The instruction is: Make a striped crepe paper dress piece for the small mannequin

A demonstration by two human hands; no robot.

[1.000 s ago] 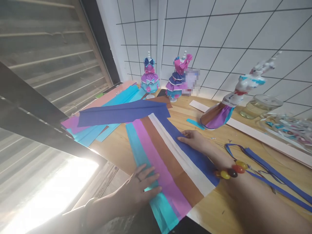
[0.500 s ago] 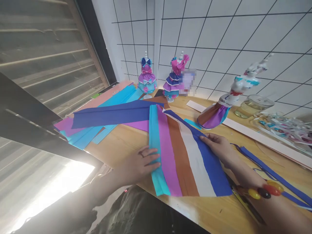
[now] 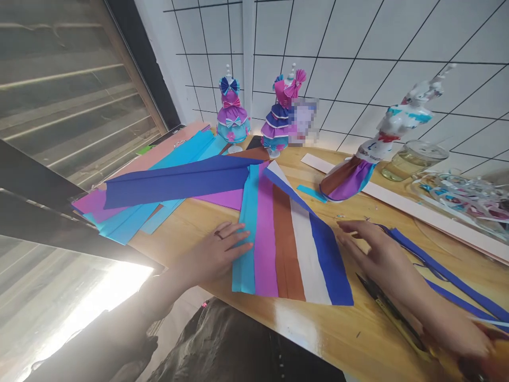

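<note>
A striped sheet of crepe-like paper point(image 3: 284, 249) lies at the table's front edge, in turquoise, purple, brown, white and blue bands. Its upper right corner is folded over. My left hand point(image 3: 228, 245), fingers stretched out, rests at the turquoise edge. To the right of the blue band, my right hand point(image 3: 371, 246) hovers with fingers apart, holding nothing. Beneath that arm lies a slim black and yellow tool point(image 3: 387, 307), partly covered. Farther right are narrow blue strips point(image 3: 445, 270).
Loose blue paper point(image 3: 178, 183) and turquoise sheets point(image 3: 131, 215) spread across the left. Behind stand two small dressed mannequins point(image 3: 234, 114) point(image 3: 278, 116). A third mannequin point(image 3: 382, 135) leans beside a glass jar point(image 3: 415, 159). Paper scraps point(image 3: 465, 201) pile up at the right.
My right hand has let go of the blue edge and moved off to the right. The striped sheet has shifted slightly left, and its upper corner now folds over further.
</note>
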